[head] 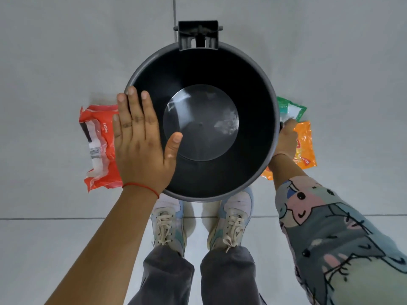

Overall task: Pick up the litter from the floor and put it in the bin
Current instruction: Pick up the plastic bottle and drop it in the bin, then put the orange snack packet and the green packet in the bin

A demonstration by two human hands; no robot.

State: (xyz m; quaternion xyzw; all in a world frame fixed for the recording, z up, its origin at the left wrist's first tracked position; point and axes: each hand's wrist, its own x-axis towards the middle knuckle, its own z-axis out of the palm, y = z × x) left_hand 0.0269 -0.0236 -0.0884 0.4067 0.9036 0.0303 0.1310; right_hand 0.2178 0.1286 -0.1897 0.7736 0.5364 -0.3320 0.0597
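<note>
Nearest the lens, the left hand (141, 142) hangs flat and spread wide, palm down and holding nothing, over the nine o'clock edge of the bin (272, 102), its fingertips crossing the rim near ten o'clock and its thumb lying over the dark interior. Round that wrist runs a thin red thread (141, 186). Under and beside this hand, at nine o'clock from the bin, a red and white wrapper (97, 142) lies crumpled on the pale tiled floor (66, 51), a barcode showing on its white panel. Across the bin at three o'clock, the right hand (286, 139) reaches down outside the rim; the rim hides part of it and I cannot tell how its fingers are set or whether they grip anything. It lies over an orange wrapper (306, 148) on the floor, with a green and white wrapper (293, 108) just beyond, near two o'clock. A patterned sleeve (326, 227) covers the right forearm. The bin itself is round, grey, open at the top and bare inside, with a hinge bracket (198, 31) at twelve o'clock. At six o'clock, two pastel laced trainers (168, 223) stand just behind it, below grey trouser legs (226, 276).
</note>
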